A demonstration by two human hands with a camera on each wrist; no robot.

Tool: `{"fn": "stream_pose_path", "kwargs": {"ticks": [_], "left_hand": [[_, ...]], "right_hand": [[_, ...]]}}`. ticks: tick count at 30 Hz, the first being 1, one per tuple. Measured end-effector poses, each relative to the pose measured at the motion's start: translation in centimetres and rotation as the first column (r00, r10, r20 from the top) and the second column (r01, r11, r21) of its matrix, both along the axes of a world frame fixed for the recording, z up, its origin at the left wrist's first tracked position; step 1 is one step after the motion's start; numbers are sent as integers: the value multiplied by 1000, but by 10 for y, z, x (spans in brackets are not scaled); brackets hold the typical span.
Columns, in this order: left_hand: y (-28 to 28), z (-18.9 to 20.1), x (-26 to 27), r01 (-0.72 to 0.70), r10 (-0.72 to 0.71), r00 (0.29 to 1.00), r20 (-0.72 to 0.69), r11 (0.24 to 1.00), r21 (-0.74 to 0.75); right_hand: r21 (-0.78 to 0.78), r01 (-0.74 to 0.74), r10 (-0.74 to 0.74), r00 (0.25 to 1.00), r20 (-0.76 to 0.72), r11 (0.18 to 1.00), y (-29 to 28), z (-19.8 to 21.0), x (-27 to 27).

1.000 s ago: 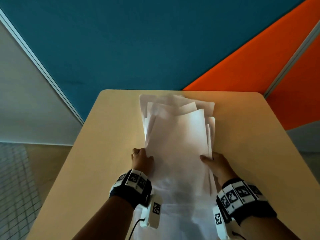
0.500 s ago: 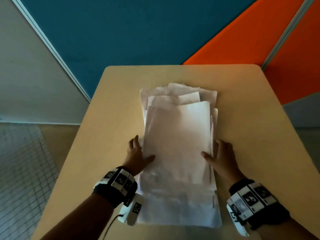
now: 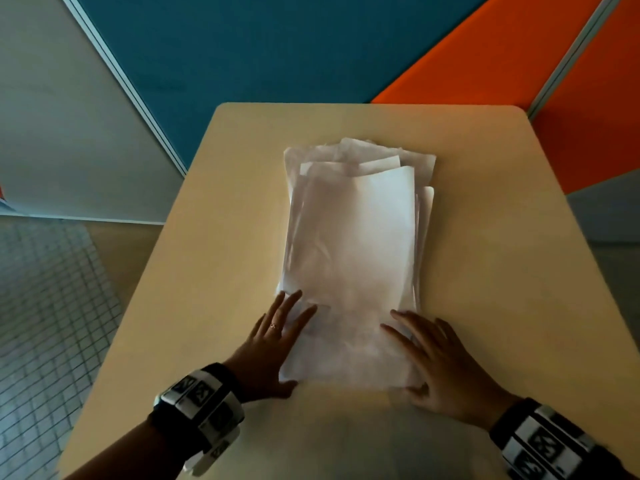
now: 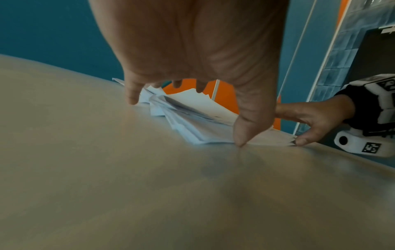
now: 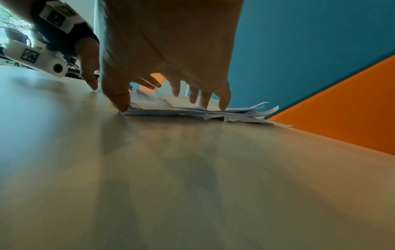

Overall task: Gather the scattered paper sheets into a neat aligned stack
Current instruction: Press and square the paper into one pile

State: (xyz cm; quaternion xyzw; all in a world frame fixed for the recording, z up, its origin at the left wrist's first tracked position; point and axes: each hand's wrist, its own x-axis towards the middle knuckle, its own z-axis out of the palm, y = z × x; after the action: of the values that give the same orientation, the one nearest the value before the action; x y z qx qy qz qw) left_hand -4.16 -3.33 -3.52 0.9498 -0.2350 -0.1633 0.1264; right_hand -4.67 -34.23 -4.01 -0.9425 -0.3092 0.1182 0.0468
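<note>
Since half a second ago, both hands have slid back toward me from the sides of the pile to its near corners, and the fingers that were bent against the edges are now spread flat. From the head camera I see the paper stack lying lengthwise in the middle of the beige table, its far end ragged, with several sheets fanning out past the top sheet. My left hand lies at the near left corner, fingers wide and straight, the fingertips resting on the paper; my right hand mirrors it at the near right corner, fingers splayed, the thumb at the front edge. Blue and orange wall panels stand behind the table. Through the left wrist camera, the left hand fills the top of the picture, its thumb tip touching the near corner of the stack, whose left edge shows sheets stepped unevenly; the right hand is at the far corner. On the right wrist camera, the right hand hangs over the stack, fingers apart and pointing down onto the top sheet, thumb tip on the table at the corner; loose sheet ends stick out at the stack's far end.
</note>
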Motion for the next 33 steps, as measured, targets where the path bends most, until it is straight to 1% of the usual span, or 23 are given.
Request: {"fn": "stream_pose_path", "kwargs": {"ticks": [2, 5, 7, 9, 11, 14, 17, 19, 22, 24, 28, 31, 33], "left_hand": [[-1, 0, 8, -28, 28, 1000, -10, 1000, -2], [0, -1, 15, -104, 102, 993, -53, 994, -46], [1, -2, 17, -83, 82, 995, -50, 996, -19], [1, -4, 18, -42, 44, 997, -56, 999, 27], [0, -4, 20, -56, 58, 996, -75, 998, 35], [-3, 0, 32, -125, 123, 991, -57, 992, -23], [-4, -3, 43, -176, 173, 984, -41, 980, -97], [-4, -6, 47, -155, 152, 988, -36, 984, -87], [-3, -6, 49, -87, 88, 993, -79, 996, 8], [-3, -4, 56, -127, 124, 989, -77, 992, -26], [-3, -3, 73, -218, 207, 974, -93, 967, -132], [-1, -7, 82, -253, 240, 967, -89, 950, -181], [1, -8, 89, -250, 241, 968, -68, 945, -212]], "right_hand": [[1, -8, 8, 1000, 20, 1000, 3, -1, 4], [36, 35, -37, 998, 54, 999, 5, -1, 10], [49, 49, -52, 997, 63, 998, 4, -1, 12], [33, 10, -12, 997, 70, 999, 3, -3, 12], [17, -6, 5, 998, 67, 1000, 1, -5, 13], [18, 30, -31, 997, 65, 999, 1, -7, 24], [49, 103, -107, 991, 81, 993, 3, -4, 34], [78, 115, -121, 989, 84, 990, 3, -4, 37], [52, 41, -45, 997, 67, 998, 2, -4, 37], [26, 33, -34, 998, 52, 999, 1, -4, 42], [34, 102, -105, 992, 73, 994, 2, -8, 63], [89, 140, -150, 982, 112, 986, 7, -6, 75], [120, 150, -163, 981, 103, 981, 10, -4, 81]]}}
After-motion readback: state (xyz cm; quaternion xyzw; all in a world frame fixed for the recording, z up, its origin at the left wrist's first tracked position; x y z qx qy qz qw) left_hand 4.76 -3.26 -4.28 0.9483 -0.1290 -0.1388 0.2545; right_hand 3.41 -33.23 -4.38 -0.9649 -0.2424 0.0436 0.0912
